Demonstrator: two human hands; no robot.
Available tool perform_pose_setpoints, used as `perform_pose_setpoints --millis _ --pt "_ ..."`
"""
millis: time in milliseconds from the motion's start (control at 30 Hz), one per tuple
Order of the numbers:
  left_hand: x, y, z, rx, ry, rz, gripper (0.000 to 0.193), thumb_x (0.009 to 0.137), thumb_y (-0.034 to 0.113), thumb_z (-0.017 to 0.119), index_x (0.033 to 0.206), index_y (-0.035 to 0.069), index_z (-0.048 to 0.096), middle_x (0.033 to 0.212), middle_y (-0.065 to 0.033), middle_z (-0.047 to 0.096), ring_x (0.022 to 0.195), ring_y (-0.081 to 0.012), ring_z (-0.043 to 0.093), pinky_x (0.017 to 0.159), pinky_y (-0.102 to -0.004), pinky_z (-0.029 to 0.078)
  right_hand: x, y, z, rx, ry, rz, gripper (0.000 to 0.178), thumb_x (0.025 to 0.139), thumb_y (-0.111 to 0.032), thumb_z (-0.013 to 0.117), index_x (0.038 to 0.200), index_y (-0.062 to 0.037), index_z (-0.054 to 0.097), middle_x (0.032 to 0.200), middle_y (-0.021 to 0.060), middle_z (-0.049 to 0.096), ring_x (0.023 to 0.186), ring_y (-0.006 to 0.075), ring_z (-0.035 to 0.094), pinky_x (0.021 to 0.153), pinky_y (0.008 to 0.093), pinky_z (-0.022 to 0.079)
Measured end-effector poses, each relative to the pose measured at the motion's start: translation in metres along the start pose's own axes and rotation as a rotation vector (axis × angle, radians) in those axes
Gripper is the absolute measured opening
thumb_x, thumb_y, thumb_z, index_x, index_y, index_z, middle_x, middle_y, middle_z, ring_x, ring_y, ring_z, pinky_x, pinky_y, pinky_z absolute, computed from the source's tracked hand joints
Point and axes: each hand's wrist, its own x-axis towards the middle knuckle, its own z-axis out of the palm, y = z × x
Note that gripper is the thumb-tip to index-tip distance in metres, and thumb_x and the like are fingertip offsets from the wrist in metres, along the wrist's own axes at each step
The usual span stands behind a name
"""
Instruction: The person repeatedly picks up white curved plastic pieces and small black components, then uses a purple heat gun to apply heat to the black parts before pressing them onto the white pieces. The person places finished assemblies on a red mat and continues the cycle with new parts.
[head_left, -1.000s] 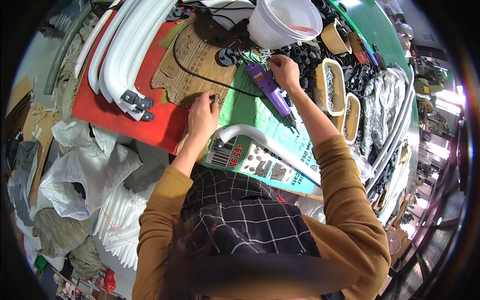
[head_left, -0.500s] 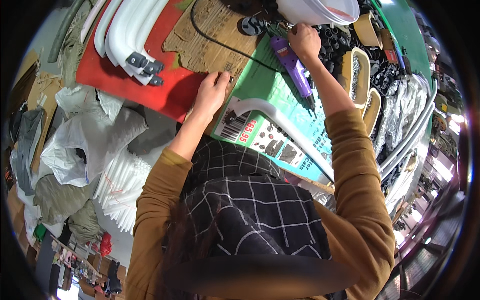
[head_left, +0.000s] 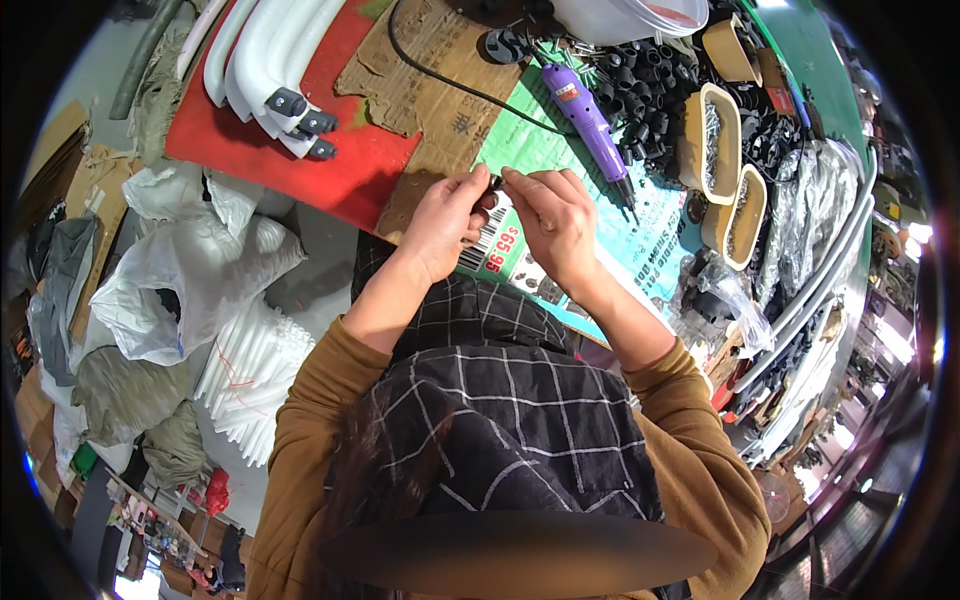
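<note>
My left hand (head_left: 447, 222) is closed round a small black plastic piece (head_left: 495, 184), held just above the near edge of the work surface. Close against it, my right hand (head_left: 556, 218) is in a pinch at the same piece; whatever lies between those fingertips is too small to make out. Beneath my hands lies a green and blue printed sheet (head_left: 520, 130). A bent white tube is mostly hidden under my right hand and forearm. Beyond my right hand rests a purple electric screwdriver (head_left: 590, 122), its tip pointing toward me.
White bent tubes (head_left: 250, 75) with black end caps lie on a red sheet (head_left: 215, 135) at left. A heap of black plastic caps (head_left: 650, 85), beige screw trays (head_left: 690, 150) and a white bucket (head_left: 610, 20) stand right. A black cord (head_left: 440, 82) crosses the cardboard (head_left: 445, 125).
My right hand has come back from the screws by the bucket to my left hand. My left hand has moved slightly right, and both now meet at the black piece.
</note>
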Motion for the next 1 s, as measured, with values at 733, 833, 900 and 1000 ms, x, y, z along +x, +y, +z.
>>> perform_pose_setpoints --millis 733,833,900,1000 --pt "-0.012 -0.027 -0.033 0.101 0.11 0.182 0.02 0.084 0.026 0.066 0.088 0.008 0.058 0.064 0.0114 0.041 0.047 0.0021 0.028 0.041 -0.0165 0.021 -0.036 0.028 0.035 0.103 -0.278 0.293 0.037 0.08 -0.025 0.067 0.113 -0.0101 0.057 0.113 0.0106 0.054 0.108 0.0292 0.048 0.094 0.0447 0.034" --pt "-0.013 -0.038 -0.053 0.145 0.188 0.031 0.022 0.087 0.031 0.062 0.09 0.009 0.058 0.064 0.0103 0.039 0.048 0.001 0.029 0.043 -0.0163 0.021 -0.048 0.03 0.063 -0.278 -0.383 0.249 0.046 0.079 -0.047 0.063 0.115 -0.018 0.057 0.122 0.0086 0.049 0.12 0.0315 0.038 0.103 0.0561 0.016" --pt "-0.014 -0.045 -0.061 -0.013 0.182 -0.002 0.025 0.091 0.034 0.057 0.092 0.009 0.057 0.066 0.0094 0.04 0.05 0.0002 0.031 0.044 -0.0161 0.023 -0.051 0.033 0.07 -0.29 -0.38 0.257 0.044 0.079 -0.05 0.063 0.11 -0.0185 0.059 0.116 0.0084 0.051 0.119 0.0314 0.039 0.101 0.0568 0.017" --pt "-0.013 -0.048 -0.063 -0.219 0.147 -0.13 0.031 0.095 0.037 0.049 0.095 0.008 0.057 0.07 0.0084 0.042 0.053 -0.0008 0.033 0.046 -0.0156 0.025 -0.042 0.045 0.061 -0.105 -0.473 0.35 0.042 0.078 -0.051 0.063 0.105 -0.0184 0.06 0.111 0.008 0.052 0.119 0.032 0.038 0.099 0.0587 0.016"
